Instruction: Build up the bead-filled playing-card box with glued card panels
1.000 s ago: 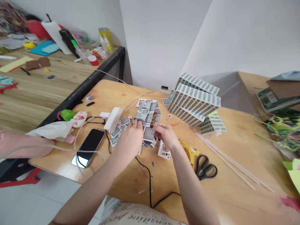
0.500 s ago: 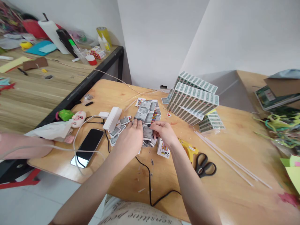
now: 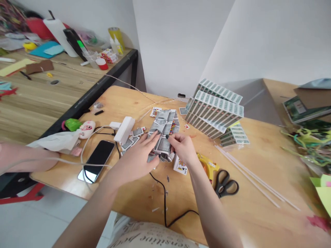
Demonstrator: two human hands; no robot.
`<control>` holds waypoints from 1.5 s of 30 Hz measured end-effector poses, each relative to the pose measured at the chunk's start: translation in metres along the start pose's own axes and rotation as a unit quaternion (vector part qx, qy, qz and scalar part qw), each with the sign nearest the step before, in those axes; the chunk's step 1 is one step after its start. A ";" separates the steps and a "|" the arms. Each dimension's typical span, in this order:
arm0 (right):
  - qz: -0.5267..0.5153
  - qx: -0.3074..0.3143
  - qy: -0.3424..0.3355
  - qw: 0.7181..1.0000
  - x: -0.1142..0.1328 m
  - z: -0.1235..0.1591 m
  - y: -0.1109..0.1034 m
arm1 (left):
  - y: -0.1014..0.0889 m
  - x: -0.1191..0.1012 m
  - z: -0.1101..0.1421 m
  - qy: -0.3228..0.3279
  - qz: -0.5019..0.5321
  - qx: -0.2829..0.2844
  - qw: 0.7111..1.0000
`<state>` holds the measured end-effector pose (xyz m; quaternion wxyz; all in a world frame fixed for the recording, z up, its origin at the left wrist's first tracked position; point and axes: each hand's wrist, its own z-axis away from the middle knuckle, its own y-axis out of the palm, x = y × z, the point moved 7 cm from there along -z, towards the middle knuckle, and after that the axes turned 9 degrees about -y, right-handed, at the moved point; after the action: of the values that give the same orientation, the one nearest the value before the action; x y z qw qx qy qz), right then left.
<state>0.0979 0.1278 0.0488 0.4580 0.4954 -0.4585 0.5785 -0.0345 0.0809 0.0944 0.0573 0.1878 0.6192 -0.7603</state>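
Observation:
A structure of folded grey-backed playing cards (image 3: pixel 162 128) lies at the middle of the table, some card edges bent upward. My left hand (image 3: pixel 138 159) rests along its near left side, fingers stretched out and thumb apart, the fingertips touching the cards. At the right edge, my right hand (image 3: pixel 183 147) pinches a part of the same structure between thumb and index finger; the exact piece is hidden by the fingers. Under my right hand stands a stack of cards with a king (image 3: pixel 180 166) face up. Loose cards (image 3: pixel 128 142) lie beyond my left hand.
A yellow glue gun (image 3: pixel 210 164) and black scissors (image 3: pixel 224 184) lie right of my right forearm. Boxed card packs (image 3: pixel 214 112) are stacked behind them. Left are a phone (image 3: pixel 100 155), white power strip (image 3: pixel 124 130) and cables. A person's arm (image 3: pixel 28 157) rests at the left edge.
My left hand has loosened: its fingers spread and its thumb swung out, with the hand shifted slightly left. My right hand stays pinching at the structure's right edge, which has turned slightly.

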 end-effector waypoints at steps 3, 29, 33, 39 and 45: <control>0.004 -0.013 -0.008 1.000 0.000 0.001 0.000 | 0.002 0.005 0.003 0.010 0.025 0.008 1.000; -0.062 -0.084 0.002 0.995 -0.009 0.013 0.000 | 0.006 0.006 -0.004 0.035 0.056 -0.067 0.996; -0.052 -0.085 -0.001 0.995 -0.007 0.013 -0.001 | 0.006 0.004 -0.004 0.032 0.053 -0.074 0.995; -0.047 -0.097 0.000 0.994 -0.003 0.014 -0.001 | 0.008 0.002 -0.003 0.018 0.045 -0.080 0.996; -0.033 -0.109 0.005 0.994 0.001 0.015 0.001 | 0.012 0.001 -0.001 -0.002 0.065 -0.140 0.988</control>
<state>0.0995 0.1131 0.0513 0.5305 0.4545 -0.4996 0.5123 -0.0317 0.0789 0.0827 0.1338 0.2159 0.7062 -0.6609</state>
